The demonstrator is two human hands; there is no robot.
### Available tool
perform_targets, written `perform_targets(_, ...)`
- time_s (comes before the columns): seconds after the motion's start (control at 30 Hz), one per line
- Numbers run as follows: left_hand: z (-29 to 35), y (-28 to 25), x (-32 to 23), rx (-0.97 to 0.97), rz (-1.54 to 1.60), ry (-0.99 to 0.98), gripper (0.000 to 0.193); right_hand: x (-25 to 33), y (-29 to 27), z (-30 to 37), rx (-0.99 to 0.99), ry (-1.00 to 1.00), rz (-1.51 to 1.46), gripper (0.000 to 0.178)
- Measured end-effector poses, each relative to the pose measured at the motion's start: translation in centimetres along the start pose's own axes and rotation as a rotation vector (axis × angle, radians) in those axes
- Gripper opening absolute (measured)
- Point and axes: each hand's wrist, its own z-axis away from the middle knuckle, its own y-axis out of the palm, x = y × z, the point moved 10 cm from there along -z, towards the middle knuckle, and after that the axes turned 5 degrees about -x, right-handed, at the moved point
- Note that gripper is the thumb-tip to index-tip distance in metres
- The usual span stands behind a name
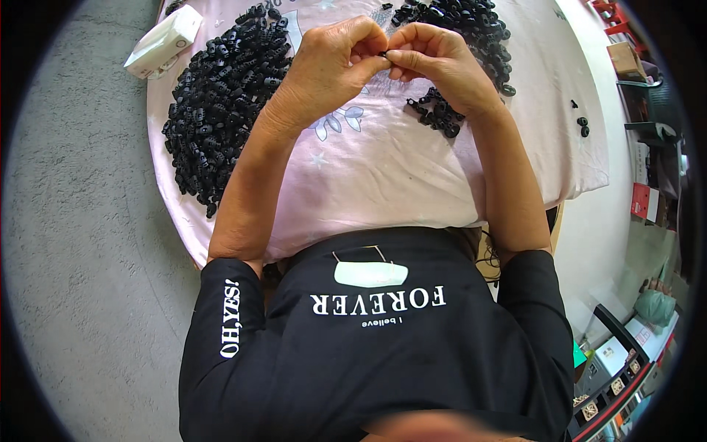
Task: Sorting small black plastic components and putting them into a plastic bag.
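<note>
Above the far middle of the cloth-covered table, my left hand [322,71] and my right hand [440,65] meet fingertip to fingertip. Between them is a small black plastic part [383,54], pinched by both and mostly covered by the fingers. To the left of my left hand spreads a large heap of black plastic parts [224,110]. Beyond my right hand lies another heap of black parts [486,37]. Beneath my right wrist sits a small cluster of black pieces [436,114], some with thin prongs.
A pale pink patterned cloth [383,180] covers the table. At its far left edge stands a white box [166,40]. Toward the right edge lie a few loose black pieces [583,127]. Past the table on the right are a cardboard box [626,60] and a red box [645,200].
</note>
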Motion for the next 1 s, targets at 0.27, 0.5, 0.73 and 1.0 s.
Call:
perform_targets(0.27, 1.0, -0.1, 3.6, 0.19, -0.051, -0.199, 0.012, 0.3, -1.7, -0.1, -0.113, -0.022, 0.047, 0.019)
perform_targets(0.5, 1.7, 3.1, 1.7, 0.252, -0.185, 0.021, 0.009, -0.1, -2.6, -0.5, -0.128, -0.029, 0.071, 0.018)
perform_targets(0.73, 1.8, 3.4, 2.2, 0.24, -0.242, 0.015, 0.008, 0.4, -4.0, -0.4, -0.202, -0.02, 0.082, 0.018)
perform_targets(1.0, 2.1, 6.2, -1.8, 0.149, -0.118, 0.162, 0.012, 1.8, -8.6, 0.3, -0.429, -0.072, -0.034, 0.01)
